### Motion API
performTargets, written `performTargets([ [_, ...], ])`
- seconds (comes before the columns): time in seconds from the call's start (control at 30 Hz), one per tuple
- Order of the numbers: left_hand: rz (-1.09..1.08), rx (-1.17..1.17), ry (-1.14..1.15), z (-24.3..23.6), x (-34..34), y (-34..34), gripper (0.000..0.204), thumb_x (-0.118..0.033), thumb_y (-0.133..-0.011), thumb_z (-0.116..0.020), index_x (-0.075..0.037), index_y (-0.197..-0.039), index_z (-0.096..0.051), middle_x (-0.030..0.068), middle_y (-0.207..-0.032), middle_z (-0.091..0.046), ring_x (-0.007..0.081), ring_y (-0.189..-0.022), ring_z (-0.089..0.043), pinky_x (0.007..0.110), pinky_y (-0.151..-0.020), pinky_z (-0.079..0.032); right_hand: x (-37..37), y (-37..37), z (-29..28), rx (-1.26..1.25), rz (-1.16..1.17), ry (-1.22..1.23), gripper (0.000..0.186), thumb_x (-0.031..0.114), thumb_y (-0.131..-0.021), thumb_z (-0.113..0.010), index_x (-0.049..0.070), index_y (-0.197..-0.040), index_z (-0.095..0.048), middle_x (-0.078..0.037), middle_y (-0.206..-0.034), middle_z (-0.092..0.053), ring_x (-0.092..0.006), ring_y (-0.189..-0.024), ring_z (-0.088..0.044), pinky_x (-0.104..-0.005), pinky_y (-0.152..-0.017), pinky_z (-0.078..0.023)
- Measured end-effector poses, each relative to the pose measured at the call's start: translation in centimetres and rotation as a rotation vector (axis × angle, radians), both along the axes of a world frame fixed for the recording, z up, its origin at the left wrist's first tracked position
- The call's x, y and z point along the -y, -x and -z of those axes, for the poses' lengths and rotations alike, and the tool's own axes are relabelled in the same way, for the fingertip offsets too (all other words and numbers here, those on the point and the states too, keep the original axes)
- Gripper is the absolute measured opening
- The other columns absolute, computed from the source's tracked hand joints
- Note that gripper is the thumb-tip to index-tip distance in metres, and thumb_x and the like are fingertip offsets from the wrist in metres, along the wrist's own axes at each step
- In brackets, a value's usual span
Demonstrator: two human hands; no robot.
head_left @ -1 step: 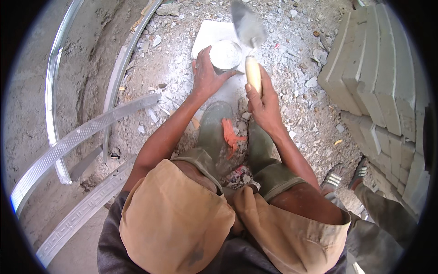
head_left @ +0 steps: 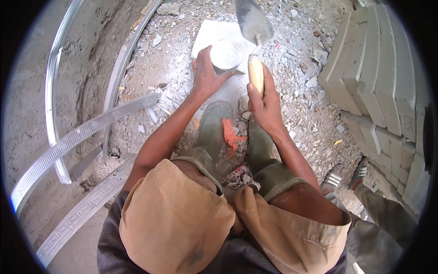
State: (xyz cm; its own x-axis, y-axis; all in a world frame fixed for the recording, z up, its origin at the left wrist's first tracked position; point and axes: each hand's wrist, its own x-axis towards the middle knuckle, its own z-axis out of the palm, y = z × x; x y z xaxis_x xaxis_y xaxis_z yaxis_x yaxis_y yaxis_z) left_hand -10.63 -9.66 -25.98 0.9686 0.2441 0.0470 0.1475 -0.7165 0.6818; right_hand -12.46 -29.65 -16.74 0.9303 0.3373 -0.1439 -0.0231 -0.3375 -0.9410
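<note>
My right hand (head_left: 266, 101) is wrapped round the pale wooden handle of a trowel (head_left: 254, 23). The grey, dusty blade points away from me, just right of a round container (head_left: 221, 70) filled with white powder (head_left: 226, 54). At the container's near left side, my left hand (head_left: 207, 75) grips it, with the thumb stretched along the near side and the fingers on the left. Under the container lies a white slab or sheet (head_left: 207, 31) covered in white dust. The far tip of the blade meets the picture's upper edge.
Grey blocks (head_left: 365, 68) are stacked on the right. Bent-looking metal strips (head_left: 82, 130) lie on the left. Rubble (head_left: 301, 68) covers the ground around my green boots (head_left: 214, 128), with an orange-red scrap (head_left: 232, 136) between them. Another person's sandalled feet (head_left: 333, 177) stand at the lower right.
The trowel has shifted slightly right and its blade, blurred before, now shows more sharply. My right hand moved a little with it. My left hand and the container have stayed put.
</note>
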Motion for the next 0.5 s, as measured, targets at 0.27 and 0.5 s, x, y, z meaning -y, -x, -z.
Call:
performTargets([
  [0.27, 0.016, 0.038, -0.063, 0.4, -0.4, 0.1, 0.109, -0.045, -0.068, -0.088, 0.001, -0.148, -0.030, 0.0215, -0.146, -0.042, 0.0365, -0.138, -0.039, 0.052, -0.116, -0.025, 0.3, 0.0, 0.2, 0.099, -0.054, 0.044, 0.062, 0.024, -0.100, -0.056, 0.003, -0.153, -0.031, -0.031, -0.117, -0.065, -0.0440, -0.103, -0.068, -0.0445, -0.089, -0.052],
  [0.5, 0.060, 0.061, -0.003, -0.2, -0.7, -0.1, 0.109, -0.040, -0.068, -0.089, 0.000, -0.150, -0.029, 0.0223, -0.148, -0.041, 0.0364, -0.138, -0.039, 0.051, -0.116, -0.026, 0.7, -0.6, 0.3, 0.042, -0.079, 0.083, 0.059, 0.024, -0.101, -0.055, 0.003, -0.152, -0.033, -0.029, -0.123, -0.064, -0.0407, -0.110, -0.067, -0.0436, -0.094, -0.051],
])
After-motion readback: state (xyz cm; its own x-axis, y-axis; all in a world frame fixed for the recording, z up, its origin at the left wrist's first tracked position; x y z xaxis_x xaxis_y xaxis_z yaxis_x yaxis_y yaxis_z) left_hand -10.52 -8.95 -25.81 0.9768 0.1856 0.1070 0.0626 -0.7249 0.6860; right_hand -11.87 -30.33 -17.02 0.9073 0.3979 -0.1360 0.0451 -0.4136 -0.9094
